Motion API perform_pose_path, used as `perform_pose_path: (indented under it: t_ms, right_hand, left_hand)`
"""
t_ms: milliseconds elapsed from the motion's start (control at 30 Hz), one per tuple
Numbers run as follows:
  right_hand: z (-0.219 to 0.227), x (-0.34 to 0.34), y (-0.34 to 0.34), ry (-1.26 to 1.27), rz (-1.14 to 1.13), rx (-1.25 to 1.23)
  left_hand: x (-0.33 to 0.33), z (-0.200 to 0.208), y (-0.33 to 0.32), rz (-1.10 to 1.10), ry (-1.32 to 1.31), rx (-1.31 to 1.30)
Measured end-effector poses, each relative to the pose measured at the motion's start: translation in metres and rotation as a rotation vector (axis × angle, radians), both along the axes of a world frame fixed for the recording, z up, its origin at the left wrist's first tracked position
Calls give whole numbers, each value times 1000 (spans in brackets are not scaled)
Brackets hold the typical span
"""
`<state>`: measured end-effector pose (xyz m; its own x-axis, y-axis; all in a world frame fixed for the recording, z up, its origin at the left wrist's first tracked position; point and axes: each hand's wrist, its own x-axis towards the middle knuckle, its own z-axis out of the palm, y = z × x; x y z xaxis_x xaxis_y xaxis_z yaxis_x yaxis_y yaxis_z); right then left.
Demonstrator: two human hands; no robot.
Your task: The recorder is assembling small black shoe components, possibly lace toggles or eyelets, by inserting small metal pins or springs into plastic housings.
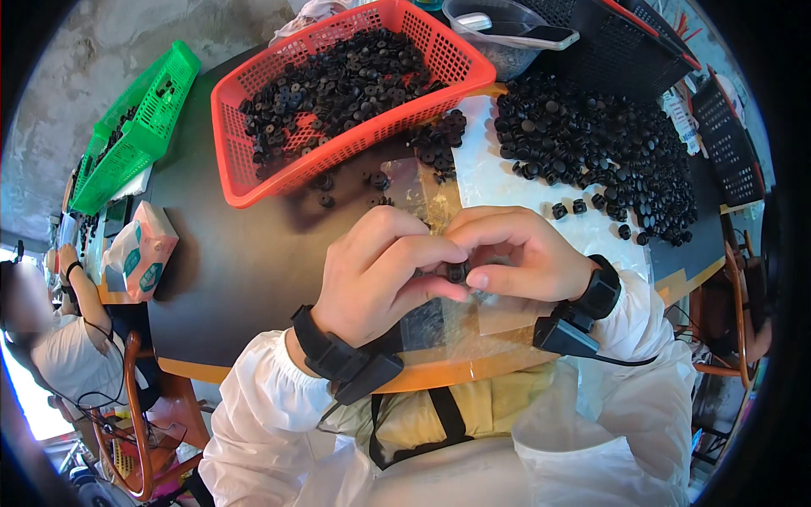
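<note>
Black plastic part (pixel 457 272) sits between the meeting fingers (pixel 427 251), above the surface (pixel 245 279). Far left of the fingers, a green basket (pixel 139 148) holds small dark pieces (pixel 122 131); nearer to them, a tissue pack (pixel 139 253) rests by the left edge of the surface. Beyond the fingers and to their left stands a red mesh basket (pixel 372 128) heaped with black discs (pixel 355 76). The left hand (pixel 376 270) has thumb and index finger nearly together, pinching the part in the narrow gap between their tips. Below the fingers lies clear plastic film (pixel 465 338). From the other side, the right hand (pixel 528 258) is curled, thumb tip just beside the part; its index fingertip is partly hidden, so I cannot tell whether these fingers grip or merely touch. Beyond and right of them, a large pile of black parts (pixel 591 144) spreads over a white sheet (pixel 486 182)
</note>
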<state>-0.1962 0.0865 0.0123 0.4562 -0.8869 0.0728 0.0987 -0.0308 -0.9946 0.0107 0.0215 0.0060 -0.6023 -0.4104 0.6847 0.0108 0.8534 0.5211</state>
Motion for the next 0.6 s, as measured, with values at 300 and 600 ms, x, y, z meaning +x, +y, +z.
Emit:
perform_pose_path:
  t_ms: [300,600]
  right_hand:
    - [1,0,3,16,17,27]
    - [-3,3,3,68,-19,-37]
  left_hand:
    - [-1,-1,1,11,0,-78]
    - [2,-1,-1,32,23,-115]
